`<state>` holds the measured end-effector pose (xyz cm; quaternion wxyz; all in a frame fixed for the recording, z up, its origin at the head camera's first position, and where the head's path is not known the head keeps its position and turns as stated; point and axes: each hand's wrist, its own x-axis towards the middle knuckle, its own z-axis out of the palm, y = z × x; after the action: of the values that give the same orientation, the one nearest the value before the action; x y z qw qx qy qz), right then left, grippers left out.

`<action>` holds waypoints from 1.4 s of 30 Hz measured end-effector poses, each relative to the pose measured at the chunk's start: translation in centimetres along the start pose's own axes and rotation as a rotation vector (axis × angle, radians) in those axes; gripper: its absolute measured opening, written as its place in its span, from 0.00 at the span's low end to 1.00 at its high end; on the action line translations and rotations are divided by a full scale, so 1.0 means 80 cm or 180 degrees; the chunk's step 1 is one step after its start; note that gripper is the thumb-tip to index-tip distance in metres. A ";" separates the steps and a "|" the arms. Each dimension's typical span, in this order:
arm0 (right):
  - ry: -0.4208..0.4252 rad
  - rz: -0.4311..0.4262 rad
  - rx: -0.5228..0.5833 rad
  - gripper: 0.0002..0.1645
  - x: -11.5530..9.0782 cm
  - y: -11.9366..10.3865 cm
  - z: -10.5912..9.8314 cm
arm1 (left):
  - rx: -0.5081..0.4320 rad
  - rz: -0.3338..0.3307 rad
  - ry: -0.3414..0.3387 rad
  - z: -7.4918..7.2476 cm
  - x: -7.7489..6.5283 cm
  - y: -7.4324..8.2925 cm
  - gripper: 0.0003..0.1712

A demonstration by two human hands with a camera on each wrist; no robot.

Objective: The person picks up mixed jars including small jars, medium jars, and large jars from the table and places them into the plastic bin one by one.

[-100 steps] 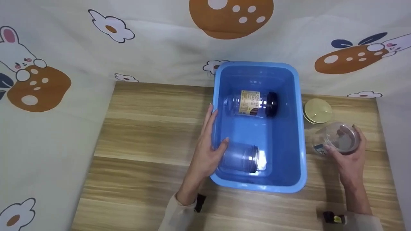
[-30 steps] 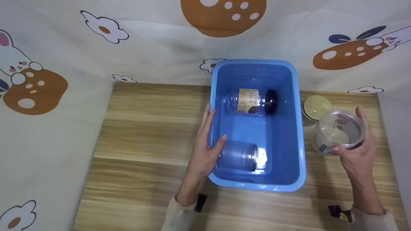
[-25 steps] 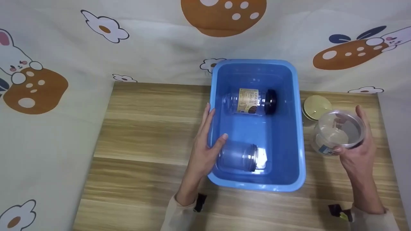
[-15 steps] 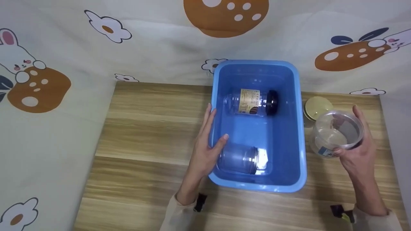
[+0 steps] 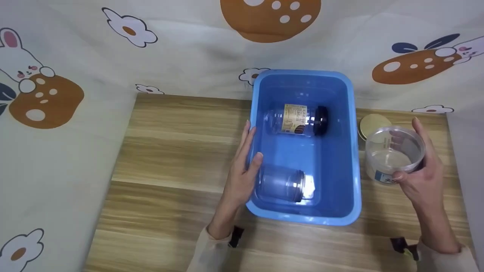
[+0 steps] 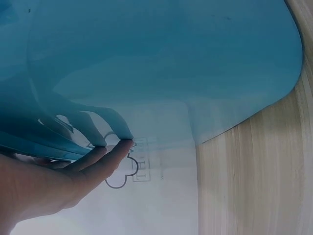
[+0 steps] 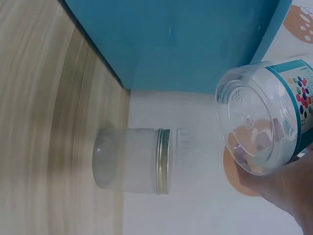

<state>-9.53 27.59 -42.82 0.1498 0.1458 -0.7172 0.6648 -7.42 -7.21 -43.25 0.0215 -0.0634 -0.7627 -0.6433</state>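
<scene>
Fingers [image 5: 247, 147] of the left hand [image 5: 238, 183] lie straight against the blue tub [image 5: 354, 151] while the right hand [image 5: 425, 179] grips a clear jar [image 5: 391, 155].

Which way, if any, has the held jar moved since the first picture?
Yes: in the head view, the held jar has its rim shifted up and leftward against the gold lid, now partly hiding it.

Cream label [image 5: 294, 119] on capped jar [image 5: 311, 120], teal label [image 7: 299, 98] on held jar [image 5: 391, 153] — lettering unreadable
</scene>
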 end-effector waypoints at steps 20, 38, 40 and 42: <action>-0.0038 -0.0288 -0.0625 0.67 0.008 -0.006 -0.001 | 0.0309 0.0049 0.0118 0.002 0.002 -0.033 0.32; -0.0141 -0.0349 -0.1164 0.70 0.016 -0.021 0.007 | 0.0089 0.0010 0.0063 0.000 -0.001 0.010 0.31; -0.0162 -0.0391 -0.1303 0.70 0.016 -0.024 0.009 | 0.0077 -0.0023 0.0042 -0.001 -0.001 0.010 0.31; -0.0200 -0.0394 -0.1410 0.70 0.015 -0.028 0.011 | 0.0067 -0.0040 0.0027 -0.001 -0.001 0.009 0.30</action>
<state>-9.76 26.56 -40.33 0.1962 0.1738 -0.8396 0.4758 -7.25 -7.20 -42.51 0.0214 -0.0557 -0.7697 -0.6357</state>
